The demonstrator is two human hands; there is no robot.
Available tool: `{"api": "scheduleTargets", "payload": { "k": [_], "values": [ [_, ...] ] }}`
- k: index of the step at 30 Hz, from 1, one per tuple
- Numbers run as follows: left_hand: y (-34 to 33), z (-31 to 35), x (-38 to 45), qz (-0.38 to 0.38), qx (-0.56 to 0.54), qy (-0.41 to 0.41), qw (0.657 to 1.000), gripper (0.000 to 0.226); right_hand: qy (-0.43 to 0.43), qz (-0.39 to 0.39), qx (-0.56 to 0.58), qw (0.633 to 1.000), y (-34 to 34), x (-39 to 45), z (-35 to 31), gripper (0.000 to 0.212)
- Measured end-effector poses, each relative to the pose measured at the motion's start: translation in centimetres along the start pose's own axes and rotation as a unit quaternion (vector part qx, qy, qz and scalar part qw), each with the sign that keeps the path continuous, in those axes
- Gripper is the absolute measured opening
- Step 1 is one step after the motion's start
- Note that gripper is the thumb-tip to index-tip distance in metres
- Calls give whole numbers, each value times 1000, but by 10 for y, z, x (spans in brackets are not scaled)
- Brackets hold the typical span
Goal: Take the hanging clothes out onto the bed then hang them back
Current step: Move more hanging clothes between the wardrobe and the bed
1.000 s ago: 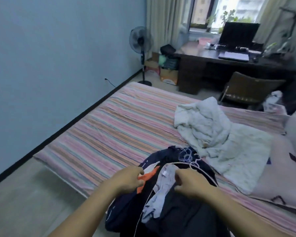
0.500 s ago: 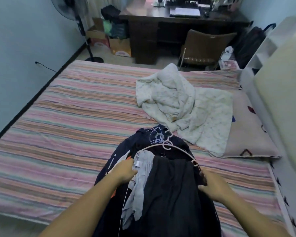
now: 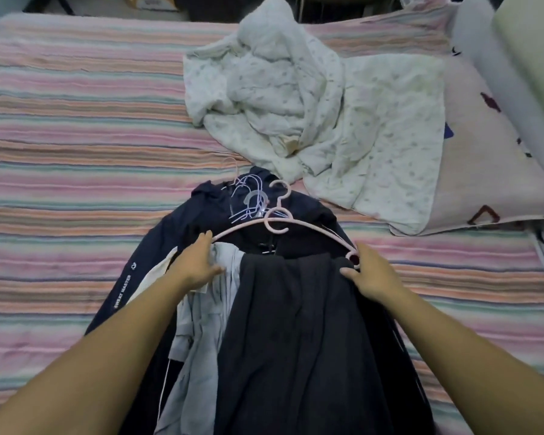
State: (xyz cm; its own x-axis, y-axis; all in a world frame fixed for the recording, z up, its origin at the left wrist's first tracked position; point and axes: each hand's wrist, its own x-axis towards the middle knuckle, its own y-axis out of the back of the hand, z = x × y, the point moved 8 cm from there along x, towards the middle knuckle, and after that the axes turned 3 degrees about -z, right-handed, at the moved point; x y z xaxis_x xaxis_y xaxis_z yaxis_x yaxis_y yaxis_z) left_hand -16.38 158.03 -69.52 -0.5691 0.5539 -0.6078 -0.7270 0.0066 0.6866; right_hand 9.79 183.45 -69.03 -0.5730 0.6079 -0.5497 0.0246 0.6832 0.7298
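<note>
Clothes (image 3: 296, 340) lie in a dark stack on the near part of the bed (image 3: 76, 127), all on hangers, with both hands at the two ends of the top pink hanger (image 3: 283, 222). Left hand (image 3: 195, 268) rests at the hanger's left end, fingers laid fairly straight over the grey shirt (image 3: 201, 324) there; whether it actually closes on the bar I cannot tell. Right hand (image 3: 369, 274) sits at the right end beside the small end loop, fingers bent over the edge of the dark garment, again with the grip itself hidden.

Outward from the hands, a navy jacket (image 3: 157, 246) with white sleeve lettering lies underneath, and a cluster of pale hooks (image 3: 248, 196) fans out at the collar end. Just beyond the hooks is a crumpled white blanket (image 3: 296, 98), touching or nearly touching the pile.

Fabric here looks soft and limp, so it will sag and slide off if lifted by cloth alone. The stack probably has some weight. Best hold is likely the stiff hangers: by the gathered hooks, or by both shoulders as now.
</note>
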Motion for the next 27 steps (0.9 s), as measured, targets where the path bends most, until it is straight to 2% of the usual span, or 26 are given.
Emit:
{"api": "scheduleTargets", "payload": {
  "k": [2,4,5,8,11,14,16,19,23,25,27],
  "values": [
    [-11,-12,25,9,-68,30,997,96,-6,-12,-8,1000,-17,20,8,61],
    [-19,-19,42,20,-79,46,996,96,-13,-24,-37,999,-31,33,13,81],
    [-21,-20,46,35,-72,45,996,93,-20,-21,-57,998,-36,37,15,84],
    [-14,-16,45,115,-32,19,993,72,-27,26,-116,993,-36,41,13,79],
    [-17,-18,27,171,-48,-13,984,60,-17,81,-97,992,-26,31,7,66],
    [-17,-16,1,203,-30,-54,977,40,5,58,-34,998,-17,13,0,42],
    [-13,-19,-20,202,-29,-54,977,29,33,20,-12,999,-11,-4,-8,36],
    [-7,-20,-58,187,-2,-85,979,27,108,5,-45,993,9,-43,-27,37],
    [23,-19,-121,148,-8,-49,988,17,142,1,-89,986,45,-99,-51,25],
    [49,-10,-157,132,-28,-56,989,28,146,8,-96,985,67,-126,-65,25],
    [83,1,-198,146,-42,-62,987,42,150,16,-81,985,95,-152,-81,35]
  ]
}}
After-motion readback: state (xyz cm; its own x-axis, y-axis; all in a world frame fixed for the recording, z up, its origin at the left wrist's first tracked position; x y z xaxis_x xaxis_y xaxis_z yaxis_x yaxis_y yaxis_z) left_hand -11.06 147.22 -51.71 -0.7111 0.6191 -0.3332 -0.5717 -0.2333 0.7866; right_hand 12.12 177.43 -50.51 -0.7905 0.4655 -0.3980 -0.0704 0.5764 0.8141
